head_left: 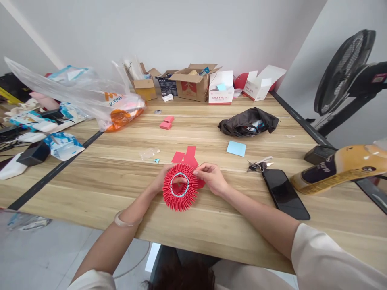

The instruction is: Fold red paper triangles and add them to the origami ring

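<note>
The left hand (163, 177) is closed around the left edge of a red folded-paper ring (180, 203), with a finger showing through the central opening. The ring is held above the near part of the wooden table (211, 229), its round face turned toward the camera: tightly packed red folds fan outward to spiky tips, and light blue points edge the hole. Red paper sheets (190, 154) lie just beyond it. The right hand (209, 177) pinches thumb and forefinger together at the ring's upper right rim.
</note>
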The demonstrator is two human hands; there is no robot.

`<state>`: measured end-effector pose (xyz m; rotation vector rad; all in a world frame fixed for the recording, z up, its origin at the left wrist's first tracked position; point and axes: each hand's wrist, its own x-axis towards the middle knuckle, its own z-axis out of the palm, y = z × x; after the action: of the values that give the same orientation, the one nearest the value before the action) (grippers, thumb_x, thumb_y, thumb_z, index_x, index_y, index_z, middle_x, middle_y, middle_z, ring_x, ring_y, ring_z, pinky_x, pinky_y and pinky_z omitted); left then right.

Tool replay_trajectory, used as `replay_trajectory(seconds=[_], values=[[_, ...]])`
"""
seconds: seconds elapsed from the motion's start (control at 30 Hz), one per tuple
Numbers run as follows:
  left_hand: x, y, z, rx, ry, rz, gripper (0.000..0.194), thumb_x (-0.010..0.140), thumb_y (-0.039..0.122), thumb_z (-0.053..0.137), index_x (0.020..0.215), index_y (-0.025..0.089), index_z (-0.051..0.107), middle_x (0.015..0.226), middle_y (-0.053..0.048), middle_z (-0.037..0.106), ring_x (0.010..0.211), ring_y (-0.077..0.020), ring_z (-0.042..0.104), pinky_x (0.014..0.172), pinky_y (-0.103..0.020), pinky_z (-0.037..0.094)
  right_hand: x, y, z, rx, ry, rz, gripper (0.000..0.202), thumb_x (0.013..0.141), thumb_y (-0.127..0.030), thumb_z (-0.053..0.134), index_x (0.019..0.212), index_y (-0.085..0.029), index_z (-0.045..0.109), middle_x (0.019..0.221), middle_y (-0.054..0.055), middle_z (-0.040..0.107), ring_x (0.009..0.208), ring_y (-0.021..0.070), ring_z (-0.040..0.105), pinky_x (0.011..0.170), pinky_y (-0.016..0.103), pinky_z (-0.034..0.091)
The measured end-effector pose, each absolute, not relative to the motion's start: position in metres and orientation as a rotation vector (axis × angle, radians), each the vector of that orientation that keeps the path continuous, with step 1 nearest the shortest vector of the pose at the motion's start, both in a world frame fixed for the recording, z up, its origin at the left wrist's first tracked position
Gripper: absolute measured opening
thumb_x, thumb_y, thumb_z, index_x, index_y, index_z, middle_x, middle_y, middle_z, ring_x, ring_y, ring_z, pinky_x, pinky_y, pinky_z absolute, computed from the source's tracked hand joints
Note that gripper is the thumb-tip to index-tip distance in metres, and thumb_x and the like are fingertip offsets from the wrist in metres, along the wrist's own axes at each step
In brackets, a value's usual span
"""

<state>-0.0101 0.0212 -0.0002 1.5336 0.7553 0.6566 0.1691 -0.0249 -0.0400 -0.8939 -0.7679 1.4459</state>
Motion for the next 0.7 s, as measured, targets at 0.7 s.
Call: replay_trajectory(seconds=[0.7], values=[[-0.008, 0.0239, -0.0065, 1.521, 0.788, 0.664, 0.018, 0.052, 0.021, 0.079, 0.061, 0.015, 0.065, 0.062, -0.001, 0.062, 0.06, -0.0162, 0.054, 0.059, -0.028, 0.046, 0.1658, -0.0281, -0.041, -0.901, -0.852, 1.355, 0.019, 0.054, -0.026, 0.079, 0.062, -0.019, 0.063, 0.066, 0.001, 0.069, 0.058, 0.0126, 0.061, 0.058, 0.026, 0.049]])
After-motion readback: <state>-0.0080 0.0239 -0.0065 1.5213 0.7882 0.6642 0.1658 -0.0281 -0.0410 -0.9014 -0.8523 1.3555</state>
